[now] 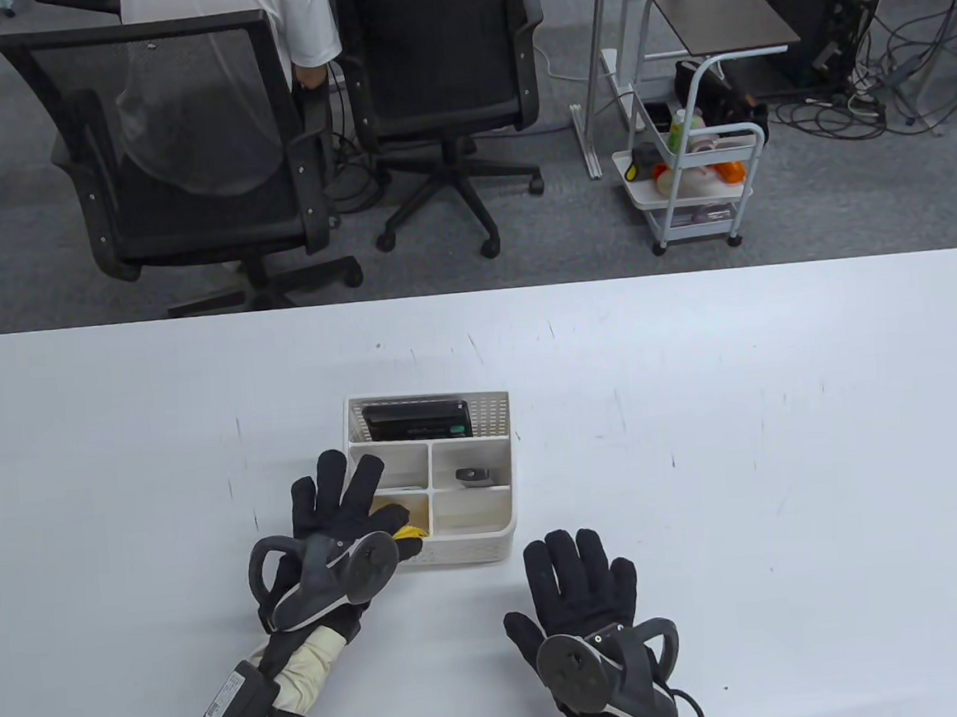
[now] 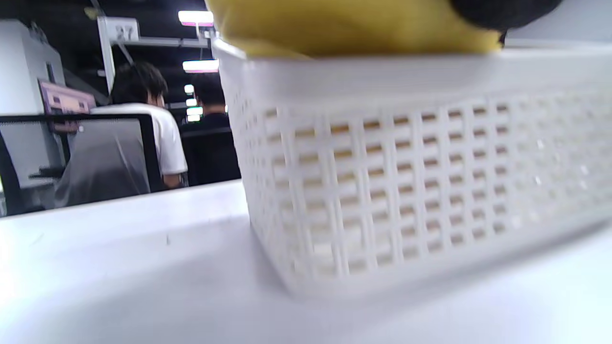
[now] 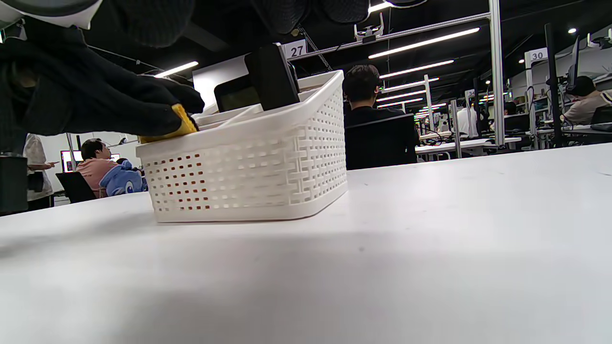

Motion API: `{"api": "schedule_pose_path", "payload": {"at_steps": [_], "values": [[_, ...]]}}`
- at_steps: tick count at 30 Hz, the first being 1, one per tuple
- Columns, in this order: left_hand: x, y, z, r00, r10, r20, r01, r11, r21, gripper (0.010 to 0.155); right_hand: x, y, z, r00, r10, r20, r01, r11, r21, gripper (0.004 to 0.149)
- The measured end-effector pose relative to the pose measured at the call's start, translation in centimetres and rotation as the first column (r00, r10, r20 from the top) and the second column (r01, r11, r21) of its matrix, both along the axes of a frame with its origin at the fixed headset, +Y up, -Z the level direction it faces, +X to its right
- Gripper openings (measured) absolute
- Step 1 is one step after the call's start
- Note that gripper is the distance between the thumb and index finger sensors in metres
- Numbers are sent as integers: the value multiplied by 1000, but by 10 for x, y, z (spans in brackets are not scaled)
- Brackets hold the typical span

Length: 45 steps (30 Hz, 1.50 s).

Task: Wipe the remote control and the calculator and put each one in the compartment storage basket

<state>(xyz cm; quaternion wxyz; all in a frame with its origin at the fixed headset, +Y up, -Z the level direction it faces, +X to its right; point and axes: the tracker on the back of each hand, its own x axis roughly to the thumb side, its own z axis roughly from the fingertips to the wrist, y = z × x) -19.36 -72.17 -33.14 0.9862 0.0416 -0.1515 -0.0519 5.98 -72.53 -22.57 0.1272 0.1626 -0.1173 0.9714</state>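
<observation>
With fingers spread and nearly straight, left hand (image 1: 337, 510) laid over near-left corner of compartment storage basket (image 1: 460, 549), pressing yellow cloth (image 1: 398, 520) down onto the rim and into the near-left compartment; cloth edge visible under the palm in right wrist view and along the top of left wrist view. No finger curled round the cloth as far as visible. Right hand (image 1: 579, 590) flat on tabletop (image 1: 784, 450), fingers extended and slightly apart, holding nothing, positioned just near-right of the basket and not touching it. Basket white, perforated walls, standing upright on the tabletop near its centre, divided into one long far compartment and four smaller ones. Calculator (image 1: 417, 421) standing on edge in the long far compartment, dark body leaning against the far wall. Remote control (image 1: 474, 476) seated upright in the right-hand small compartment of the middle row, only its dark top end showing. Near-right compartment beside the cloth. Beyond the tabletop: two black office chairs (image 1: 181, 150), a seated person in a white shirt, and a white trolley (image 1: 692, 184).
</observation>
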Motion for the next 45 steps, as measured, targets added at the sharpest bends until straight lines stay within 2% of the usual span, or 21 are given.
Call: {"api": "schedule_pose_path", "payload": {"at_steps": [2, 3, 9, 15, 18, 23, 27, 32, 45], "values": [[0, -2, 0, 1000, -19, -15, 19, 999, -51, 60, 0, 0, 0, 1000, 1, -2, -1, 1000, -4, 75], [0, -1, 0, 1000, -16, -13, 16, 999, -41, 60, 0, 0, 0, 1000, 1, -2, -1, 1000, -5, 75], [-3, 23, 11, 996, 87, -2, -86, 993, 84, 58, 1, 0, -1, 1000, -7, 5, 7, 1000, -3, 75], [-5, 45, 40, 988, 153, 5, -151, 973, 172, 63, 2, 0, -1, 1000, -12, 9, 12, 1000, 3, 75], [-4, 47, 55, 988, 157, -3, -154, 972, 178, 68, 2, 0, -1, 1000, -14, 5, 14, 1000, 8, 75], [0, 36, 80, 991, 133, -10, -130, 977, 168, 73, 2, 1, -2, 1000, -10, 7, 10, 1000, 20, 75], [2, 15, 91, 990, 139, -24, -134, 980, 147, 75, 2, -1, -1, 1000, 0, 9, 0, 1000, 11, 74], [1, -6, 92, 982, 180, -52, -176, 982, 69, 77, 2, -1, -1, 1000, 14, 20, -14, 1000, 10, 74], [2, -15, 88, 984, 170, -48, -170, 985, 7, 77, 2, -7, -5, 998, 55, 30, -54, 998, -31, 75]]}}
